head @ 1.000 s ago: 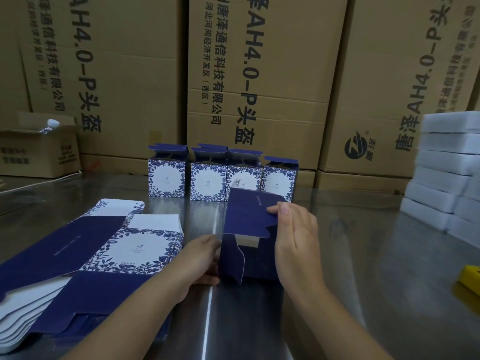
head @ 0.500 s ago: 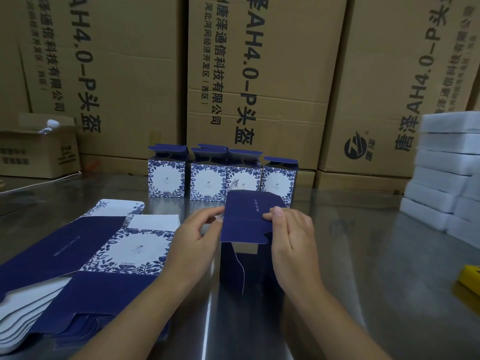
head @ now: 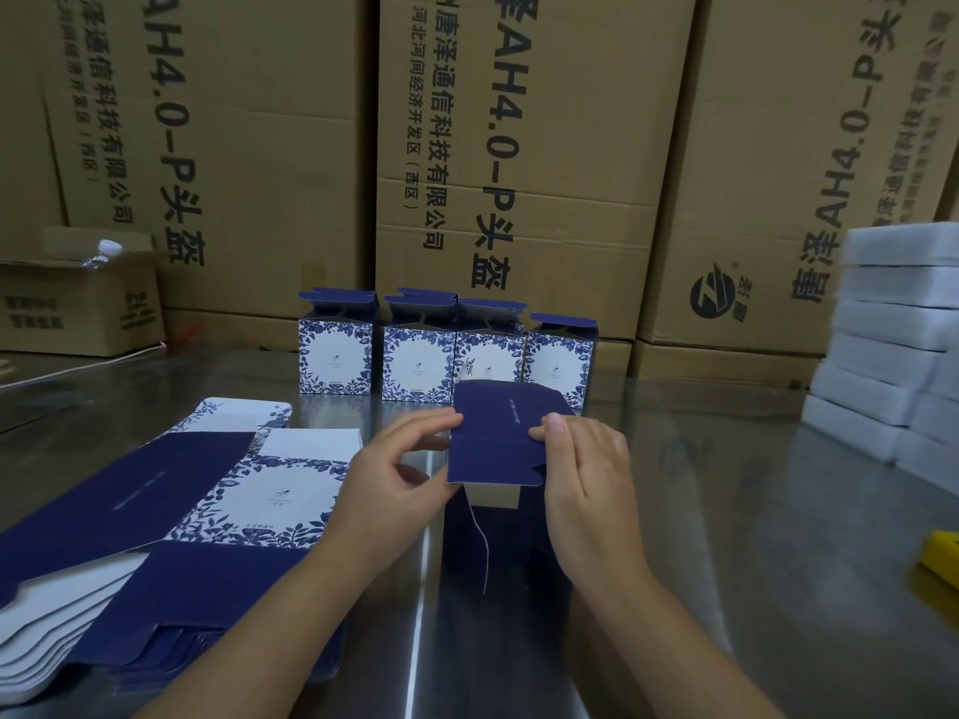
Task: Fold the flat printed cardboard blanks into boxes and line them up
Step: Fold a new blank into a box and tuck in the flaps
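Observation:
A half-formed navy box (head: 498, 448) stands on the steel table in front of me, its lid flap bent toward me. My left hand (head: 394, 474) pinches the flap's left edge with thumb and fingertips. My right hand (head: 581, 464) pinches the flap's right edge. A stack of flat blue-and-white printed blanks (head: 171, 521) lies at my left. Several folded boxes (head: 441, 355) with floral fronts and raised lids stand in a row behind the one I hold.
Large brown cartons (head: 519, 147) wall off the back of the table. White foam blocks (head: 892, 329) are stacked at the right. A yellow object (head: 942, 557) shows at the right edge. An open small carton (head: 78, 303) with a bottle sits at far left.
My left hand rose from the box's lower left side to the flap's left edge. The flap has tipped down toward me under both hands.

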The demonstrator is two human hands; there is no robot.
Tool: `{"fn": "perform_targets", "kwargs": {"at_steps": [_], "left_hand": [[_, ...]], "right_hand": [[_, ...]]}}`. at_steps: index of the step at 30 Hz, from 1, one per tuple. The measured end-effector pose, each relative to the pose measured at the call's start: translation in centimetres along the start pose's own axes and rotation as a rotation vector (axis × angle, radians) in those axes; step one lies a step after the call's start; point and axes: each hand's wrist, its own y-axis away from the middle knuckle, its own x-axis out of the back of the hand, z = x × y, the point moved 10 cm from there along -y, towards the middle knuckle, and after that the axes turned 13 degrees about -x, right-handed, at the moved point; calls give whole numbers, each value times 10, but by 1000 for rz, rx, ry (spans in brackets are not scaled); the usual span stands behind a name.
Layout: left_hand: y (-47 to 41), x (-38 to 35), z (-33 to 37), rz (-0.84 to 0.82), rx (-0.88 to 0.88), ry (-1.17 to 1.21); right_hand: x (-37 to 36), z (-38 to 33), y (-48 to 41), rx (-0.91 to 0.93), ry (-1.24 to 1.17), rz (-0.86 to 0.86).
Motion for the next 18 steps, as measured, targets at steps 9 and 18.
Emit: {"fn": "perform_targets", "kwargs": {"at_steps": [9,18], "left_hand": [[-3,2,-18,-22,96,107],[-3,2,-21,-18,126,138]], "right_hand": [[-1,0,0,13,31,-2],[0,-1,1,20,58,-6]]}}
